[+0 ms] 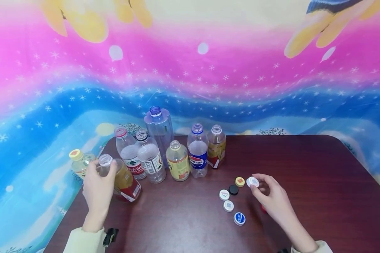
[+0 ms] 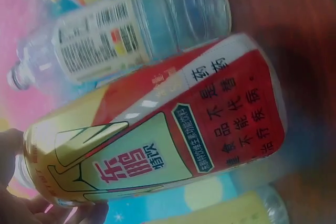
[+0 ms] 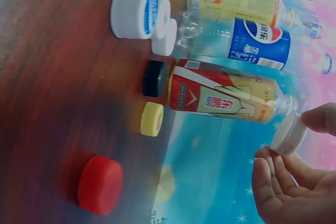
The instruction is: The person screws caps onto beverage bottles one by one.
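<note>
Eight bottles, seven caps loose or in hand. Count: one held gold-and-red bottle (image 1: 124,177), one matching bottle (image 1: 216,147), one blue-labelled bottle (image 1: 198,153) (landmark), one yellow-labelled bottle (image 1: 178,165), one barcode-labelled bottle (image 1: 152,161), one red-necked bottle (image 1: 128,154), one tall violet-tinted bottle (image 1: 159,130), one yellow-capped bottle (image 1: 83,162).

Caps: one held white cap (image 1: 252,181); on the table (image 1: 304,165), two white caps (image 1: 228,206), one yellow cap (image 1: 239,181), one black cap (image 1: 233,190), one blue-and-white cap (image 1: 239,218), one red cap (image 3: 100,184).

Held gold-and-red bottle: left of landmark and nearer the person; mouth up, long axis roughly upright. Left hand (image 1: 98,188) grips its neck end, thumb and fingers around it. Base contact with table: cannot tell.

Right hand (image 1: 270,194), right of landmark and nearer the person, pinches held white cap between thumb and fingers; cap tilted, printed face upward.

Materials: clear or tinted plastic bottles, squat round caps, glossy dark reddish-brown table, snowflake-printed cloth (image 1: 228,84) beyond landmark
</note>
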Action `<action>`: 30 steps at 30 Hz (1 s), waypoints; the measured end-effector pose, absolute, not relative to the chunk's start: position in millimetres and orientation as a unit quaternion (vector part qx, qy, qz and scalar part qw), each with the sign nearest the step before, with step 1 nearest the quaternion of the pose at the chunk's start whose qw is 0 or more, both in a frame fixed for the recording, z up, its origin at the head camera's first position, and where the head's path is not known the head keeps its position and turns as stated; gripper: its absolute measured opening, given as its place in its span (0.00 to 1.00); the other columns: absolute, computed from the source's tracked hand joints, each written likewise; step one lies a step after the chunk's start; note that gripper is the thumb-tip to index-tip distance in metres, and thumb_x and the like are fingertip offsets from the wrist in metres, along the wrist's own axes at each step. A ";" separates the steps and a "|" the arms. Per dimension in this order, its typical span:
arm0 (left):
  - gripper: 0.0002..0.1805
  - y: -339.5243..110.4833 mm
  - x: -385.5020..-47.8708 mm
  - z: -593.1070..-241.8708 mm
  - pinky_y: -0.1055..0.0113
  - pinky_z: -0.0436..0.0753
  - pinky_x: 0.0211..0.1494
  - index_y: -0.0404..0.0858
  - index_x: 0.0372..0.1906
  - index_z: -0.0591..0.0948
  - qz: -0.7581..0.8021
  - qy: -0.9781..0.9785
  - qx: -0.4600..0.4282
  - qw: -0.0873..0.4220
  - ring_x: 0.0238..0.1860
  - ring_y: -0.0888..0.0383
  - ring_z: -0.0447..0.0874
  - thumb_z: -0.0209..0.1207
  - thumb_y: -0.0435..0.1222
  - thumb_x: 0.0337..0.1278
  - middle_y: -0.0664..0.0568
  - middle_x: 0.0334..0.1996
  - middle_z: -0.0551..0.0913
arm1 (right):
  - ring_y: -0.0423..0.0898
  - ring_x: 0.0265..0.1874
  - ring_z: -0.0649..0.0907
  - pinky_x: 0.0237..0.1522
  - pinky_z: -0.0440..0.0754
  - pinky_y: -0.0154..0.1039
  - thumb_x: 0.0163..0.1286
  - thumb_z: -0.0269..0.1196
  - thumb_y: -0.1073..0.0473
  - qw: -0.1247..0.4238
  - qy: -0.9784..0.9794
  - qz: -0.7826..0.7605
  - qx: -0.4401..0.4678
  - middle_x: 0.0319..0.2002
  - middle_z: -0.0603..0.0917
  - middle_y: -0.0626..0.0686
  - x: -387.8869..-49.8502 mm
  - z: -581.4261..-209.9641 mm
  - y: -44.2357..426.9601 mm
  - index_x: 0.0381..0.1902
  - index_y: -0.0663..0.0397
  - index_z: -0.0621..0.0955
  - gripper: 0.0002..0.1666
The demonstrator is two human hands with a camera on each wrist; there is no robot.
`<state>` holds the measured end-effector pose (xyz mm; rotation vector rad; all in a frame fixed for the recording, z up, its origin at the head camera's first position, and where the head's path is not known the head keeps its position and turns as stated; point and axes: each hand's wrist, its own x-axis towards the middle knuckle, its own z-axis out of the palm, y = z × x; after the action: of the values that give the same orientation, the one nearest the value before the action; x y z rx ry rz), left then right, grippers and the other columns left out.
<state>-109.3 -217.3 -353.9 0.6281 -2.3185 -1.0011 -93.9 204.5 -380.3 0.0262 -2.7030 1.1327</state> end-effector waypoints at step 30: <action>0.18 -73.4 -87.0 -369.2 0.62 0.77 0.52 0.44 0.44 0.82 -0.553 -0.818 0.035 0.152 0.44 0.60 0.79 0.70 0.37 0.44 0.55 0.42 0.83 | 0.39 0.36 0.76 0.32 0.74 0.26 0.61 0.65 0.62 0.156 -0.891 0.424 0.051 0.44 0.82 0.51 -98.4 -338.1 149.9 0.50 0.53 0.82 0.18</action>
<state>-87.0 -73.4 -369.2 0.1009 -2.3488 -1.5871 -98.4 149.9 -338.1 0.1460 -2.5505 1.2148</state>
